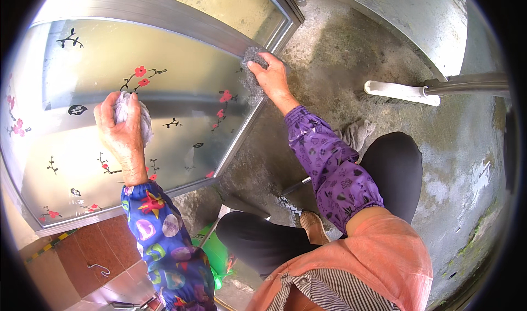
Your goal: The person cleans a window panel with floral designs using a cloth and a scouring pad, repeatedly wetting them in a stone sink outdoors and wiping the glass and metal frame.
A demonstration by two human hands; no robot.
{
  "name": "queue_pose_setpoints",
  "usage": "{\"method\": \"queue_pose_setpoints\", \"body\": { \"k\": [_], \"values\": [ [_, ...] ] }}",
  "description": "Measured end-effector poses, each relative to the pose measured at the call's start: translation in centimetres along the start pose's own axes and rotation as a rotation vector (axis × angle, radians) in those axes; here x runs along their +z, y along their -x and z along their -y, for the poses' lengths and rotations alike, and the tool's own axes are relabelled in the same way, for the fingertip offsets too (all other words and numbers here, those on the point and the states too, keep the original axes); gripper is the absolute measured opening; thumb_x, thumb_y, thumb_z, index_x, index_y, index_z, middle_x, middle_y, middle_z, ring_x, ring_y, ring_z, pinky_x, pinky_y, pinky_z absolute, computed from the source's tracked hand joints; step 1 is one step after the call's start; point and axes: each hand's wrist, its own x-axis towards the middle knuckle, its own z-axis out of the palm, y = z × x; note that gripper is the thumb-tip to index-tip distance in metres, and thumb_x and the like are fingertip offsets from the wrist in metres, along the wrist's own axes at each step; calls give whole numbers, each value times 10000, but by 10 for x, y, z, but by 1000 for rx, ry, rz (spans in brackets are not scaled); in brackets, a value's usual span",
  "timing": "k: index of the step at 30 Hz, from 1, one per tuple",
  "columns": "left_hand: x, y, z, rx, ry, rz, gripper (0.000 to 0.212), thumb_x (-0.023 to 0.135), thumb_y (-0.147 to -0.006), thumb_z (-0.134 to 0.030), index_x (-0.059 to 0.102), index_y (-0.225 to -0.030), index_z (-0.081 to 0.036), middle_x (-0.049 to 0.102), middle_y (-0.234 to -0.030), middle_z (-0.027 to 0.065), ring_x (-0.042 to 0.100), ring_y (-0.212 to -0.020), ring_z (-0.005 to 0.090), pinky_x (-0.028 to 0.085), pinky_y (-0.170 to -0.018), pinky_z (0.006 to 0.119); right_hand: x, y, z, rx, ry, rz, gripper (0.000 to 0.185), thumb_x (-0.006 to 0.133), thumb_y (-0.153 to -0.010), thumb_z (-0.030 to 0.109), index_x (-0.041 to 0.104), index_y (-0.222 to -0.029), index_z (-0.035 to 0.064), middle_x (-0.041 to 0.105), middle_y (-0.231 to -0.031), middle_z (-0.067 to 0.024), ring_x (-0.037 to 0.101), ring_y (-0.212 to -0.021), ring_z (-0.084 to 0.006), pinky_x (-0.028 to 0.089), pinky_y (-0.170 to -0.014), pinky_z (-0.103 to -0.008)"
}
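Note:
My left hand (119,130) grips a bunched whitish cloth (145,119) against the frosted glass pane (177,76) of a door. Red blossoms and dark twigs decorate that pane. At the pane's right side, my right hand (271,78) holds a grey mesh scouring pad (250,80) by the metal door frame (206,27). Its fingertips pinch the pad's upper part, and the lower part spreads towards the frame's edge. Patterned sleeve covers, blue on the left arm and purple on the right, reach to the wrists.
A white-headed broom (401,92) lies on the wet concrete floor (329,51) to the right. Behind my right forearm is a crumpled grey rag (357,134). A green plastic object (216,255) sits by my left knee, partly hidden. Reddish tiles (96,249) show at lower left.

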Motion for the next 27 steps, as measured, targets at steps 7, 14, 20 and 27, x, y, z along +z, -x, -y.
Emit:
{"method": "queue_pose_setpoints", "body": {
  "k": [7,14,20,27],
  "values": [
    [13,-11,-20,5,52,-33,233,698,-734,-153,596,-920,-57,548,-873,71,553,-796,204,446,-725,297,-21,-21,-36,-164,143,-216,315,677,-713,200,605,-978,46,580,-934,-148,577,-860,-320,467,-746,-372],
    [0,3,0,-80,39,-69,290,708,-709,-234,599,-938,-94,539,-906,65,582,-785,228,481,-679,321,19,-67,175,-775,173,-7,306,660,-731,229,610,-999,92,561,-967,-129,582,-814,-304,466,-722,-370],
    [14,4,7,-139,191,-66,286,694,-687,-233,593,-913,-89,513,-863,93,574,-743,314,484,-636,396,3,-84,167,-849,363,93,323,677,-735,204,595,-1024,84,555,-996,-90,570,-896,-293,463,-772,-365],
    [44,125,75,-931,604,-166,239,668,-722,-217,632,-892,-53,632,-882,114,618,-817,241,469,-735,326,17,-41,173,-828,468,600,314,685,-710,101,597,-1003,28,556,-976,-125,567,-911,-267,454,-785,-323]
  ]
}}
